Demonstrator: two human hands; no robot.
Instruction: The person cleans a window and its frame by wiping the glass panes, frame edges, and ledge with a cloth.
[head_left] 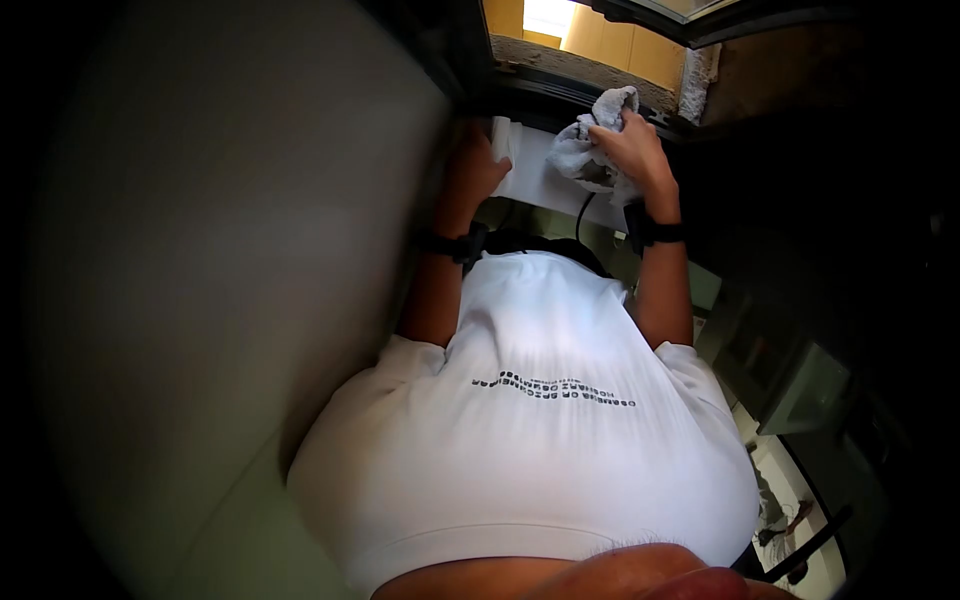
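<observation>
At the top centre, my right hand (635,150) has its fingers closed around a crumpled grey-white cloth (580,150), part of which hangs below and left of the fingers. My left hand (480,165) is to the left, its thumb against the rolled edge of a white sheet-like piece (535,170) that spans between the two hands. Its other fingers are in shadow. The cloth lies over the right part of this white piece. Both wrists wear black bands.
A dark window frame (560,92) with a rough sill runs above the hands. A large grey panel (230,200) stands close on the left. A thin black cable (583,215) hangs below the white piece. Glass and dark fittings are at the lower right.
</observation>
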